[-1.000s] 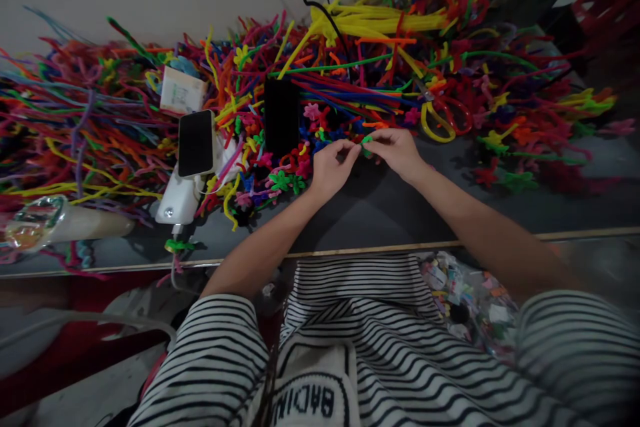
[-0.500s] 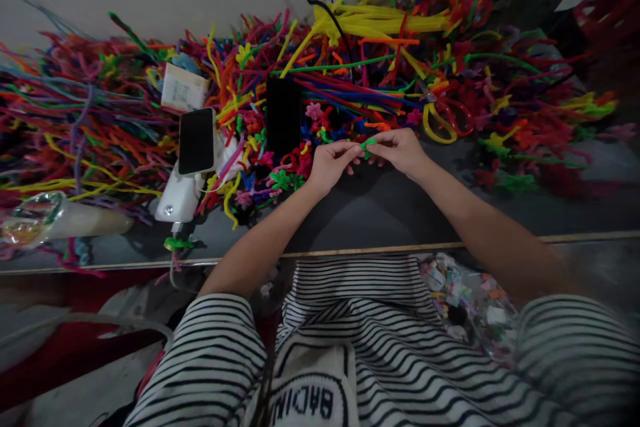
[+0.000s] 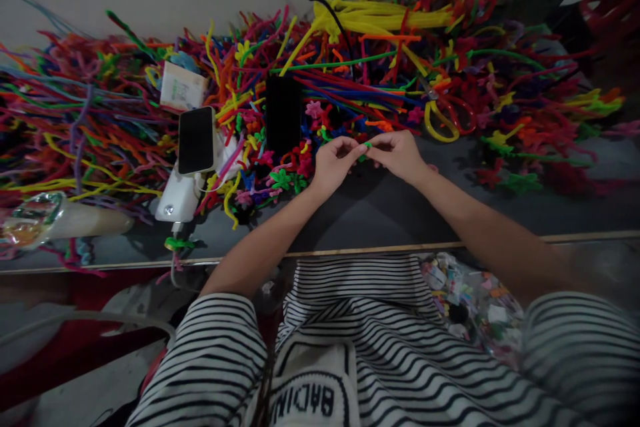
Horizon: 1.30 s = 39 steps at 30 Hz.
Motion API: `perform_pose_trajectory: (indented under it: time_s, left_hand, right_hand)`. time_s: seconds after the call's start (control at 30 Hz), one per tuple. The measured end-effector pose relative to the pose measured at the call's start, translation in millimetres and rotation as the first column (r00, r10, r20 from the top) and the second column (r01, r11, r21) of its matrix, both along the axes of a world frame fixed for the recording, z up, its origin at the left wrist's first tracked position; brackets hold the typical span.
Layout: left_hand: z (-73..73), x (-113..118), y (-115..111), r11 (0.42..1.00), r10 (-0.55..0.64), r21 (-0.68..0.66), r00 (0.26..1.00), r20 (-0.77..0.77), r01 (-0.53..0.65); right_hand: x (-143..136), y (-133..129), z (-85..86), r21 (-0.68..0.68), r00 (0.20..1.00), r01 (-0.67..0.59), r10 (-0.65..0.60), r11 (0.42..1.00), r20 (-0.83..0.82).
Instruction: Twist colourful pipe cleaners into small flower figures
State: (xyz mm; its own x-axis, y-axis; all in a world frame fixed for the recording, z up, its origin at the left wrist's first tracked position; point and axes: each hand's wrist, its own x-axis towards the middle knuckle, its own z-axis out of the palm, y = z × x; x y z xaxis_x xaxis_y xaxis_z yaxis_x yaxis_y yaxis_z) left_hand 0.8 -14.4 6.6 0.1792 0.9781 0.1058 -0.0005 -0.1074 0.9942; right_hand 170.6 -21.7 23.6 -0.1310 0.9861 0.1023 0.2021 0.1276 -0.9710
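Note:
Between my fingertips is a small piece of green pipe cleaner (image 3: pixel 367 145), mostly hidden by the fingers. My left hand (image 3: pixel 334 163) pinches it from the left, thumb against forefinger. From the right, my right hand (image 3: pixel 400 157) grips it the same way, so the two hands' fingertips almost meet. Both hands are just above the dark tabletop (image 3: pixel 370 213), at the front of a heap of coloured pipe cleaners (image 3: pixel 360 97). Green pipe-cleaner flowers (image 3: pixel 281 179) lie to the left of my left hand. Scissors (image 3: pixel 443 121) with yellow and red handles rest beyond my right hand.
A black phone (image 3: pixel 283 115) lies on the heap, and another phone (image 3: pixel 196 140) sits by a white power bank (image 3: pixel 177 197) with a cable. A bundle of yellow pipe cleaners (image 3: pixel 395 17) is at the back. The table's front edge (image 3: pixel 370 250) runs below my forearms.
My fingertips have closed in around the green piece, and less of it shows. Both hands have shifted slightly; the surrounding things stay in place.

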Motion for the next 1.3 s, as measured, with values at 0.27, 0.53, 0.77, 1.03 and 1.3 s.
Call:
perform_pose_trajectory:
  time_s: [0.27, 0.53, 0.77, 1.03, 1.3]
  left_hand:
    - [-1.6, -0.8, -1.7, 0.984, -0.032, 0.171, 0.994, -0.102, 0.049]
    - [1.6, -1.8, -4.7, 0.984, 0.105, 0.157, 0.989, -0.103, -0.088]
    - [-1.2, -1.5, 1.5, 1.000, 0.005, -0.009, 0.991, 0.136, -0.004]
    - [-7.7, -5.4, 11.5, 0.987, -0.050, -0.133, 0.968, 0.246, 0.085]
    - [-6.1, -5.1, 9.7, 0.986, -0.084, -0.127, 0.979, 0.185, 0.108]
  right_hand:
    - [-8.5, 4.1, -3.5, -0.128, 0.969, 0.146, -0.168, 0.981, -0.183]
    - [-5.6, 6.0, -8.8, -0.039, 0.987, 0.038, -0.044, 0.999, -0.157]
    - [-3.1, 7.4, -4.9, -0.086, 0.986, -0.007, -0.007, 0.996, -0.165]
    - [-3.6, 5.6, -0.5, -0.088, 0.982, -0.067, 0.050, 0.994, -0.180]
    - [2.4, 9.1, 2.5, -0.072, 0.986, -0.039, 0.026, 0.997, -0.166]
